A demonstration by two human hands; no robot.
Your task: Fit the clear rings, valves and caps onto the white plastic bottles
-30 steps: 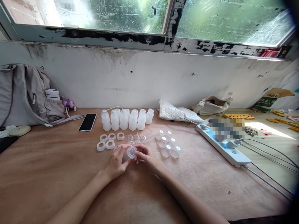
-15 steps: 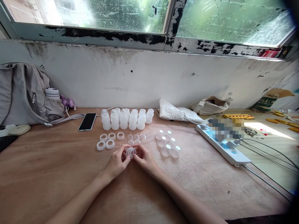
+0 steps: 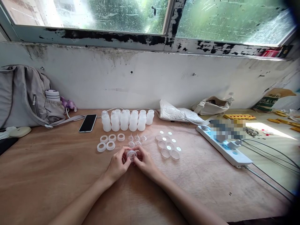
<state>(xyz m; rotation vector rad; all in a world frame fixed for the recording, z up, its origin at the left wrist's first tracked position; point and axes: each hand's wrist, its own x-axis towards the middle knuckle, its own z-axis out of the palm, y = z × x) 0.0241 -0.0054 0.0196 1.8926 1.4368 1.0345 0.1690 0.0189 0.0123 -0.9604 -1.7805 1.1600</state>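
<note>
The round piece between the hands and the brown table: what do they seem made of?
Round piece: probably plastic or silicone, translucent; its rim looks pale and see-through.
Table: apparently wood or plywood, satin; streaky brown grain and soft sheen show.

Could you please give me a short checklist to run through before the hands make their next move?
1. Left hand on the clear round piece: ok, fingers hold its side.
2. Right hand on it too: ok, fingers hold the opposite side.
3. Fit of the piece underneath: cannot tell, the hands hide it.
4. White rings apart from the hands: ok, lying to their left.
5. Frosted bottles upright: ok, standing grouped.
6. Phone apart from the hands: ok, lying flat.
</note>
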